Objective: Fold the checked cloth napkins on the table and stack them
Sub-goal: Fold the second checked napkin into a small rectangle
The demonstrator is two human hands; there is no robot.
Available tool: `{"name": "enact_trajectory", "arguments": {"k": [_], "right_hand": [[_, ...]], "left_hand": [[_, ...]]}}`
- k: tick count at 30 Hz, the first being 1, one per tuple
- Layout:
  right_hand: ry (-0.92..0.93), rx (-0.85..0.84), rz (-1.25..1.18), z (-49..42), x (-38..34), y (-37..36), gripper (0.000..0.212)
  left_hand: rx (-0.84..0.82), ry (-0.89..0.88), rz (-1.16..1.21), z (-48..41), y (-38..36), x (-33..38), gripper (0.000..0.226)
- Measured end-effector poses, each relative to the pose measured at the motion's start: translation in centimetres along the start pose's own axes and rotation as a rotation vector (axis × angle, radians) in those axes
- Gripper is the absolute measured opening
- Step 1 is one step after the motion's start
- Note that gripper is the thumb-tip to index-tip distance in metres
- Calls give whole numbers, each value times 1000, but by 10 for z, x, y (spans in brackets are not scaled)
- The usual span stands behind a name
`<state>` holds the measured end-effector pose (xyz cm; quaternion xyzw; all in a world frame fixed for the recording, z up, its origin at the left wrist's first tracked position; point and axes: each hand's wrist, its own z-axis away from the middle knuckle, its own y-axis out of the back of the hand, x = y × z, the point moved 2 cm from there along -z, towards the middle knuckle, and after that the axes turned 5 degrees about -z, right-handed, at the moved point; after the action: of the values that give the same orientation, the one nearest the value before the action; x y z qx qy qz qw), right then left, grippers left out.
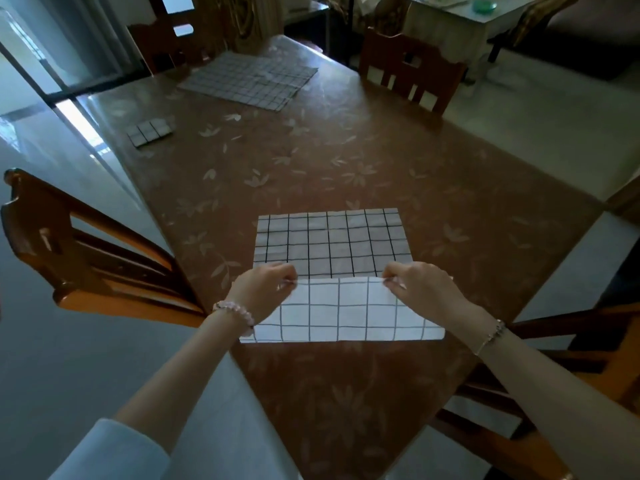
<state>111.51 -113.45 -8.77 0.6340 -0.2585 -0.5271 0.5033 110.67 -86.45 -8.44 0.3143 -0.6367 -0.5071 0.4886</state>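
A white napkin with a black check [332,244] lies on the brown table [346,161] in front of me. Its near edge is lifted and turned over toward the far side, so a pale flap [341,310] shows. My left hand [263,285] pinches the flap's left corner. My right hand [422,285] pinches its right corner. A small folded checked napkin [149,132] rests near the table's left edge. Several unfolded checked napkins [249,79] lie spread in a pile at the far end.
Wooden chairs stand at the near left [86,251], the far left [166,39], the far right [408,71] and the near right [571,368]. A low side table [464,22] stands beyond the far right chair.
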Motion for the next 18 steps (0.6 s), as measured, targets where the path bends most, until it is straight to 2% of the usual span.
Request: {"name": "enact_trajectory", "arguments": {"k": [4,12,18], "right_hand": [[-58,61,-5,-48,16,2,16],[-182,32,-18,-142,54,-5,19],[-202,1,-1,-184,65,-22,19]], "left_hand": [[52,67,-55,-57,2,-14,14],[48,171,-106,-146,-18,-52,19],[80,232,-137,-180,-38,-78,12]]}}
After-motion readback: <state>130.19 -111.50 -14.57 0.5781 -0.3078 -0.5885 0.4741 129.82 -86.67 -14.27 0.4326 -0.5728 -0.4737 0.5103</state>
